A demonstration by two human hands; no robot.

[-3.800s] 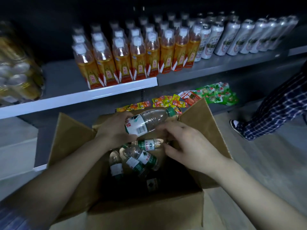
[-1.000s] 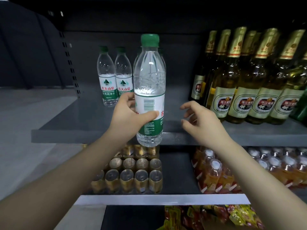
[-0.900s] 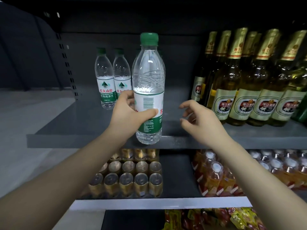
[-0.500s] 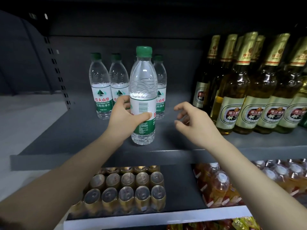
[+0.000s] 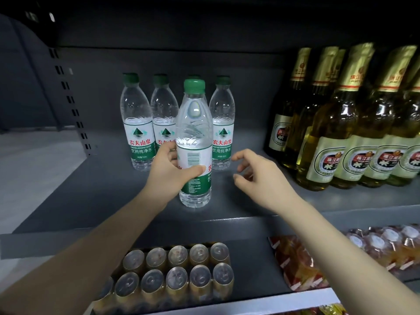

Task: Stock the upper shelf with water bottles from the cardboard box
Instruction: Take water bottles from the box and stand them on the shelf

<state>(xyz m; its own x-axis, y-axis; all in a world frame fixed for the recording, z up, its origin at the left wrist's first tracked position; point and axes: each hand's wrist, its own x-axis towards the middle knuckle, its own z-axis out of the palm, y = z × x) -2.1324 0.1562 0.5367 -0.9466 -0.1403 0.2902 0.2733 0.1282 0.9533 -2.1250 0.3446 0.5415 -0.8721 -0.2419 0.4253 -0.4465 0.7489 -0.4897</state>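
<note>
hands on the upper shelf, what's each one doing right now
Left hand: grips the water bottle, upright on the shelf.
Right hand: open, holding nothing, fingers loosely curled.

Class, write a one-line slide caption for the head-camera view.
Left hand grips an upright water bottle on the upper shelf; right hand hovers empty beside it.

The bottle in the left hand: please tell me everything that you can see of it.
The bottle is clear plastic with a green cap and a white and green label, barcode side toward the camera. It stands upright on the grey shelf, in front of a row of like bottles. The left hand grips its label; the right hand does not touch it.
</note>
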